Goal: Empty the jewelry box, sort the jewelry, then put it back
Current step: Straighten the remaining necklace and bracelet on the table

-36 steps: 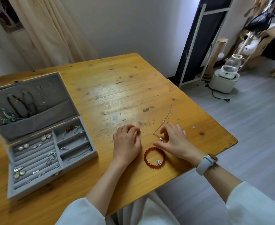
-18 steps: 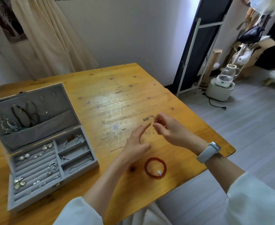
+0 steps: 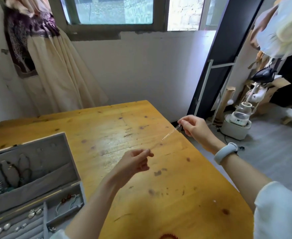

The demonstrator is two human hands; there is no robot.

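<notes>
At the left edge, the grey jewelry box (image 3: 29, 187) is sitting open on the wooden desk (image 3: 176, 195), its lid leaning back with dark bead strands hanging in the lid pocket. In the tray below, pearl earrings (image 3: 3, 227) are lying in the ring rolls, and a cord bracelet with reddish beads (image 3: 67, 200) is resting in the compartment just to their right.

Further right, the left hand (image 3: 134, 163) is hovering above the desk, its thumb and forefinger pinching one end of a thin silver chain (image 3: 167, 135). The chain is stretching up and to the right through the air, clear of the desk, blurred along its lower part.

The right hand (image 3: 193, 126) is gripping the chain's other end between its fingertips, over the desk's right edge; a pale wristband (image 3: 225, 152) is circling that wrist.

At the bottom edge, a sliver of a red bead bracelet (image 3: 169, 236) is lying on the desk, mostly cut off by the frame.
</notes>
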